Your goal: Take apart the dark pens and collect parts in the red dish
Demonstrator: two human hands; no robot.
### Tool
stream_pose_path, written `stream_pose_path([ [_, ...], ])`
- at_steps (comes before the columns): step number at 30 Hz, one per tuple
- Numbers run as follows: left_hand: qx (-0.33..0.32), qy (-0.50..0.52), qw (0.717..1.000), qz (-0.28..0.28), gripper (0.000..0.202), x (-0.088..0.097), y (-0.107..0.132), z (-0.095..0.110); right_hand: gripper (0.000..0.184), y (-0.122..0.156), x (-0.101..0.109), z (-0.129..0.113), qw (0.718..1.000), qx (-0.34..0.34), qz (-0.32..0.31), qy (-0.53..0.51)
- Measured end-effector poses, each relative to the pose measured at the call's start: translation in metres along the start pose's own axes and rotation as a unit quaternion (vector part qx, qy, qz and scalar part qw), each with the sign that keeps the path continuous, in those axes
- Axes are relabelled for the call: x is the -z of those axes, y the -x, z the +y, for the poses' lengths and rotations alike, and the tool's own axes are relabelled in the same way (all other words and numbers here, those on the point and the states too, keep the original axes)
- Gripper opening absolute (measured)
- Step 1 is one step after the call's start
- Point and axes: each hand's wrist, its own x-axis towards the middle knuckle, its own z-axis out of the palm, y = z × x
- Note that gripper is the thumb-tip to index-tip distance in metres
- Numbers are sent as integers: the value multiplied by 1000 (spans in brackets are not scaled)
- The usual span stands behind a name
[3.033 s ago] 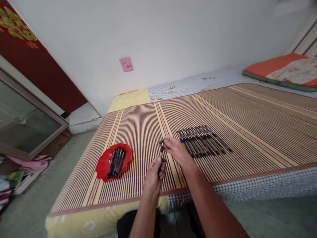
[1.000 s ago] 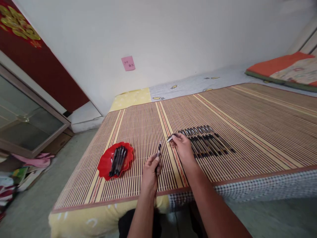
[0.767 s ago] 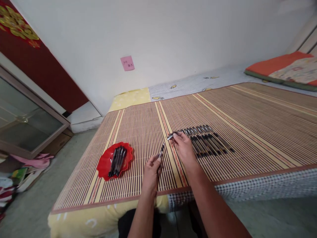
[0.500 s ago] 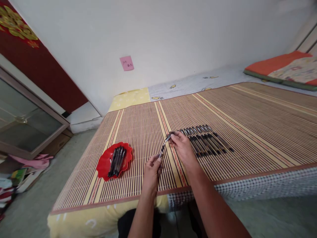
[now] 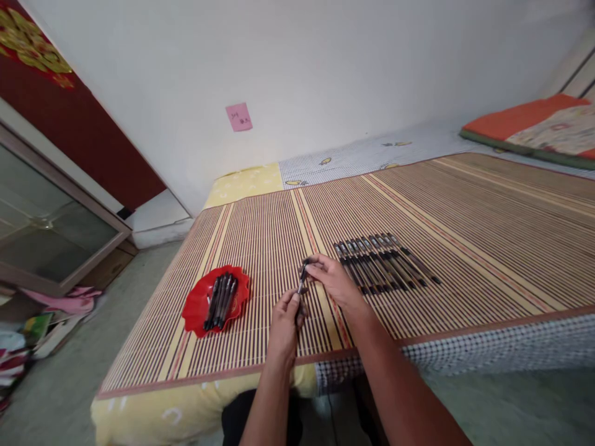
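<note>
My left hand (image 5: pixel 284 321) is closed around the lower barrel of a dark pen (image 5: pixel 302 286), held upright over the bamboo mat (image 5: pixel 465 210). My right hand (image 5: pixel 331 280) pinches the pen's upper end, where a cap sits on the tip. A row of several dark pens (image 5: pixel 381 263) lies on the mat just right of my right hand. A red scalloped dish (image 5: pixel 199 305) with several more dark pens rests on the mat to the left of my left hand.
The mat covers a bed with a yellow sheet (image 5: pixel 246 183) and checked sheet (image 5: pixel 465 356). An orange folded quilt (image 5: pixel 530 127) lies at the far right. A pink note (image 5: pixel 238 116) is on the white wall. A glass-fronted cabinet (image 5: pixel 46 229) and clutter (image 5: pixel 28 328) stand on the left floor.
My right hand, which held a cap apart from the pen near the row, has come back left and brought the cap onto the pen's tip. My left hand stayed in place.
</note>
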Motion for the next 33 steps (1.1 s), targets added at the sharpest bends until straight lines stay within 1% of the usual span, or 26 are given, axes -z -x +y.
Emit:
stream_pose_path([
  [6,-11,4,1000,-11,40,2,-1,-2,26,2,-7,3,999,-11,-30,13],
  [10,-29,4,1000,6,39,3,0,-5,27,2,-10,4,999,-6,-45,18],
  [14,-21,30,999,5,42,4,2,-1,27,2,-14,6,999,-4,-47,20],
  [17,-10,31,999,-1,43,3,2,2,29,1,-15,12,999,-10,-37,21],
  [21,-7,12,1000,-3,40,0,0,1,37,-1,-16,26,999,-29,1,22],
  [24,-18,-8,1000,18,40,-4,2,3,44,-3,-16,36,998,-49,24,28],
  [26,-48,-63,996,39,36,-2,4,11,46,-3,-14,40,997,-59,30,37],
  [28,-101,-153,981,65,30,9,7,27,45,-4,-11,42,996,-65,31,52],
  [30,-164,-249,948,112,26,29,8,47,41,-4,-10,43,995,-68,27,69],
  [31,-189,-296,925,148,25,43,7,57,39,-4,-9,43,994,-69,24,79],
  [32,-213,-335,896,199,26,58,7,67,36,-4,-9,43,993,-70,22,88],
  [33,-238,-368,862,255,28,74,6,75,33,-4,-9,44,993,-71,19,96],
])
